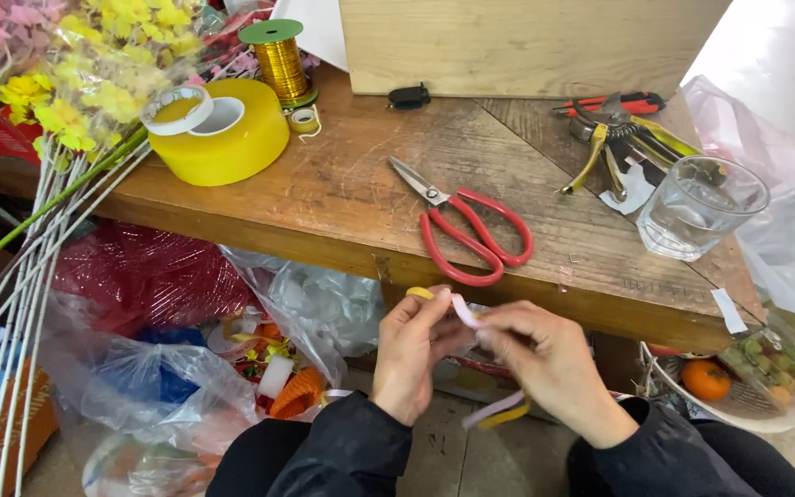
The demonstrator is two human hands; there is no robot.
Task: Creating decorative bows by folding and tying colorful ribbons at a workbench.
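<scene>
**Both hands pinching a strip of ribbon below the table edge**

Head view. Both of my hands are meeting just below the front edge of the wooden table (342, 184). My left hand (413, 354) is pinching a pale pink ribbon (465, 311) between thumb and fingers, and a small yellow end is showing above its thumb. My right hand (549, 364) is gripping the same ribbon from the other side; the fingertips of the two hands are almost touching. A loose tail of the ribbon, pink backed with yellow, is hanging below my right palm.

On the table, red-handled scissors (471, 230) are lying shut, directly above my hands. A large roll of yellow tape (223, 133) is sitting to the left, with a smaller white tape ring (178, 109) resting on it and a spool of gold wire (280, 57) behind. A glass tumbler (699, 204) is standing at the right, just in front of yellow-handled pruners (614, 143). Yellow artificial flowers (85, 83) are leaning over the left corner. Plastic bags (158, 368) are lying on the floor below.
</scene>
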